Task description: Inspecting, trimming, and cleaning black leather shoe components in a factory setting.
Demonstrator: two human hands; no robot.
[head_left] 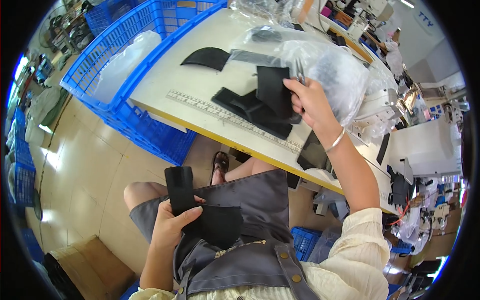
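Observation:
Over my lap, my left hand (175,220) pinches a black fabric piece (217,222) between thumb and fingers; a narrow black strip stands up from it. Above the table, my right hand (309,100) grips the edge of a flat black fabric piece (273,87). Small metal thread snips (300,71) also stick up out of that hand, blades pointing away from me. Beneath it, more black strips (250,111) lie in a loose pile on the white table (165,75). A curved black piece (206,58) rests farther off to the left.
A white ruler scale (230,117) runs along the table near its yellow front edge. Clear plastic bags (330,75) lie behind my right hand. A sewing machine (377,107) stands at the right. Blue crates (112,100) stand at the left, and a cardboard box (92,265) sits on the floor.

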